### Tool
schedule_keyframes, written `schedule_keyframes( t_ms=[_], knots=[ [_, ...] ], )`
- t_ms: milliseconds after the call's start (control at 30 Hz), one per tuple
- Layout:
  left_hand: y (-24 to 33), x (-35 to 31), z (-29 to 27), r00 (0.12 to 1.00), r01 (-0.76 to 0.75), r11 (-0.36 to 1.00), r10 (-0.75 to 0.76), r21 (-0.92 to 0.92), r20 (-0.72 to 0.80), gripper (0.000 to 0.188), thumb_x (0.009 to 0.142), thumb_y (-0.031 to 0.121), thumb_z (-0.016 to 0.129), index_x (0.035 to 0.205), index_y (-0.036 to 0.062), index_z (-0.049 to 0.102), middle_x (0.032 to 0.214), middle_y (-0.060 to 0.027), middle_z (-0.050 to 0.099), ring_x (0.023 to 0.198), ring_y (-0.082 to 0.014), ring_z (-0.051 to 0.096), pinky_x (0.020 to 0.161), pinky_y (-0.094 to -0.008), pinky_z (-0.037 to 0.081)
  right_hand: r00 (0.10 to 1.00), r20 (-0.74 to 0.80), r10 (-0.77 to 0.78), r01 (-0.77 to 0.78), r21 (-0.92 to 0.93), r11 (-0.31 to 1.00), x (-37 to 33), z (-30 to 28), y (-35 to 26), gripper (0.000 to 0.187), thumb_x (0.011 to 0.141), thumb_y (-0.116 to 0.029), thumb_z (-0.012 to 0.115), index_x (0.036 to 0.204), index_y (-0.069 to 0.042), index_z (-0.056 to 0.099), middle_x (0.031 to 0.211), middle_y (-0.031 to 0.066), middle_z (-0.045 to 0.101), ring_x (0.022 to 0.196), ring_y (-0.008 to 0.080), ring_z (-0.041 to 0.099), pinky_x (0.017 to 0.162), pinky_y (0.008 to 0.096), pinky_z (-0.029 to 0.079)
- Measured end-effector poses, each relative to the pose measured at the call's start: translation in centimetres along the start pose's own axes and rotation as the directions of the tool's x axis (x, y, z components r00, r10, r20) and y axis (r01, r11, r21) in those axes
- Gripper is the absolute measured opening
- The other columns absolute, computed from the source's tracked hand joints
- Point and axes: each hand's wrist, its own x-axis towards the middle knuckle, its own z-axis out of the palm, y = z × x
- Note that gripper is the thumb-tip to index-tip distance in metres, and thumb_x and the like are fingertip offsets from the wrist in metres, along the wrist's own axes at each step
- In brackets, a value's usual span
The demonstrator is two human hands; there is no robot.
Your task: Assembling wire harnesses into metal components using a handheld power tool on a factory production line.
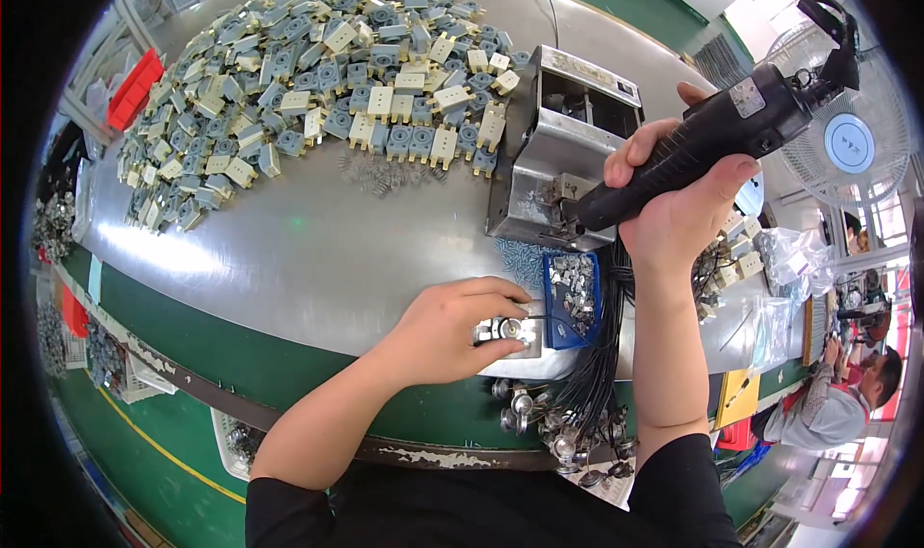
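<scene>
My right hand (664, 226) is wrapped around a black electric screwdriver (707, 129), which slants down to the left. Its tip end is at the front of a metal box (525, 187), beside a small mechanism there; the very tip is hard to see. Near the table's front edge, my left hand (438, 329) pinches a small silver metal part with a round end (511, 329) between thumb and fingers. That part lies over a small flat metal block (532, 341). Just right of it is a blue tray (565, 340) of small metal pieces.
Grey and cream plug-like bodies (327, 72) form a large heap at the back left, with thin springs (385, 173) before it. Loose screws (520, 261) lie by the blue tray. Black cables (599, 375) with round metal ends hang over the front edge. A fan (849, 144) stands right.
</scene>
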Motion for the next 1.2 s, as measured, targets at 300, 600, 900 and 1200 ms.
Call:
schedule_keyframes(
  t_ms=[300, 600, 900, 1200],
  knots=[
    [-0.3, -0.3, -0.1, 0.999, 0.003, 0.997, 0.000, 0.072, -0.035, 0.030, 0.087, 0.025, 0.083, 0.109, 0.0063, 0.077, 0.125, -0.0071, 0.074, 0.107, -0.0302, 0.074, 0.090, -0.0404, 0.060, 0.938, 0.254, 0.237, -0.300, 0.248, 0.921, -4.4, 2.1, -4.0, 0.121, 0.086, -0.097, 0.042, 0.156, 0.001, 0.033, 0.072, 0.0051, 0.053, 0.053, 0.0184, 0.054, 0.050, 0.0322, 0.045],
    [-1.0, -0.4, 0.0, 0.999, 0.021, 0.999, -0.019, 0.040, -0.038, 0.030, 0.085, 0.028, 0.084, 0.101, 0.0045, 0.076, 0.122, -0.0050, 0.075, 0.098, -0.0286, 0.074, 0.084, -0.0409, 0.059, 0.906, 0.332, 0.261, -0.348, 0.237, 0.907, -6.9, 4.0, -2.6, 0.126, 0.081, -0.098, 0.050, 0.160, -0.002, 0.030, 0.074, 0.0064, 0.053, 0.053, 0.0197, 0.053, 0.054, 0.0355, 0.048],
    [-1.0, -0.7, 0.2, 0.999, 0.033, 0.998, -0.031, 0.052, -0.042, 0.030, 0.085, 0.028, 0.084, 0.099, 0.0037, 0.075, 0.120, -0.0025, 0.075, 0.095, -0.0289, 0.074, 0.082, -0.0412, 0.058, 0.948, 0.203, 0.245, -0.282, 0.180, 0.942, -8.6, 4.4, -1.9, 0.128, 0.079, -0.100, 0.046, 0.159, -0.001, 0.031, 0.078, 0.0073, 0.054, 0.054, 0.0199, 0.053, 0.055, 0.0356, 0.050],
    [-1.1, -0.5, 0.3, 0.999, 0.023, 0.999, -0.021, 0.039, -0.043, 0.028, 0.085, 0.027, 0.085, 0.098, 0.0042, 0.075, 0.118, -0.0023, 0.075, 0.090, -0.0284, 0.074, 0.078, -0.0409, 0.058, 0.897, 0.436, 0.073, -0.226, 0.310, 0.923, -8.6, 2.8, -1.1, 0.116, 0.075, -0.102, 0.047, 0.140, -0.006, 0.042, 0.078, 0.0074, 0.057, 0.055, 0.0201, 0.056, 0.053, 0.0345, 0.050]
  ],
)
